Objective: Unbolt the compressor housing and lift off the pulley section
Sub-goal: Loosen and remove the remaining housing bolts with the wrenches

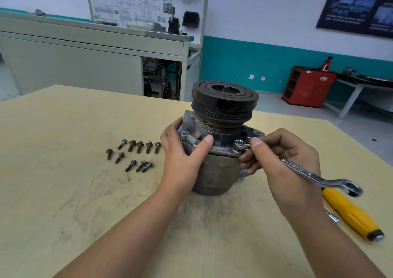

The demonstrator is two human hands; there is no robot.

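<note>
The right hand (282, 156) pinches the wrench (308, 173) close to its ring end, thumb on top and fingers curled under the shank. The ring looks seated over a bolt (238, 143) on the flange at the near right of the compressor housing (214, 171). The left hand (182, 150) wraps the housing's left side, thumb pressed on the flange. The housing stands upright on the desk (63, 192) with the black pulley section (223, 103) on top of it, not yet lifted. Loose bolts (136, 154) lie to the left of the housing. A yellow-handled screwdriver (353, 214) lies to its right, below the wrench's free end.

A grip this near the ring gives little leverage. If the bolt is tight, the ring may cock and slip off the head, rounding it and driving the knuckles into the flange. The unit is tall and top-heavy, so a hard sideways pull could twist or tip it should the left hand slacken, and it might scatter the loose bolts. If this is the last fastener, the upper section may shift at the seam and nip the left thumb.
</note>
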